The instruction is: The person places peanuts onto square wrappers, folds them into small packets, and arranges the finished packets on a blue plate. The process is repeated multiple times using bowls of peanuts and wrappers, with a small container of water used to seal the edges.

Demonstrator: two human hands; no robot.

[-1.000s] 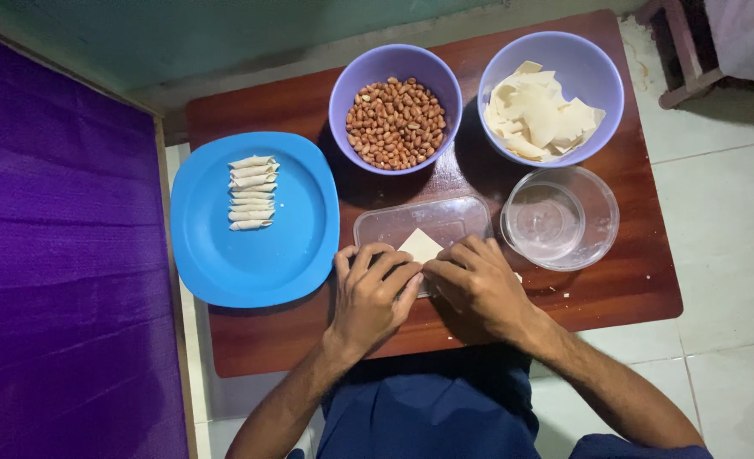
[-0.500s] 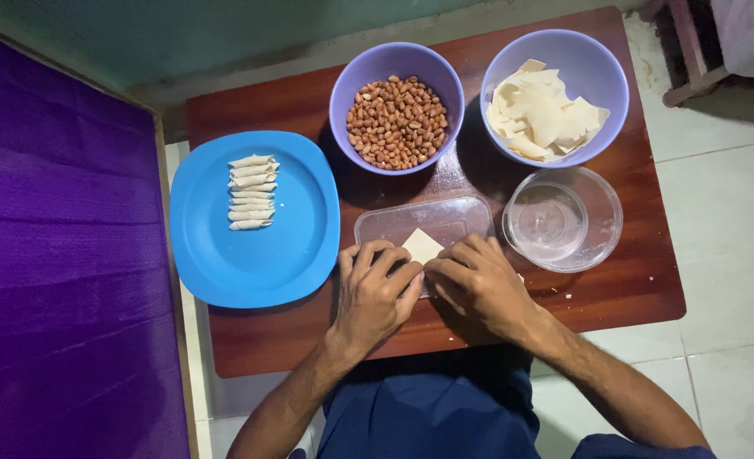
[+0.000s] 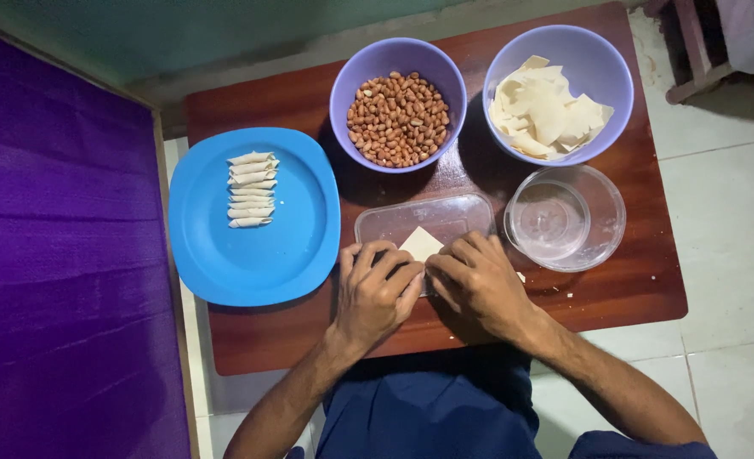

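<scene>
My left hand [image 3: 377, 293] and my right hand [image 3: 477, 283] rest side by side over the near edge of a clear flat plastic lid [image 3: 428, 221]. Their fingertips pinch a pale square pastry wrapper [image 3: 420, 244] lying on that lid; only its far corner shows between the fingers. To the left, a blue plate [image 3: 258, 246] carries a stack of several rolled wrappers [image 3: 252, 189]. A purple bowl of peanuts [image 3: 398, 119] stands behind the lid, and a second purple bowl [image 3: 598, 68] holds loose wrapper sheets [image 3: 543, 115].
A clear glass bowl [image 3: 566, 217] sits right of the lid. Everything stands on a small dark wooden table [image 3: 632, 289] over a tiled floor. A purple cloth [image 3: 62, 272] fills the left side. Small crumbs lie near my right hand.
Both hands have stayed on the wrapper, with the fingers shifting only slightly. Nothing else has moved.
</scene>
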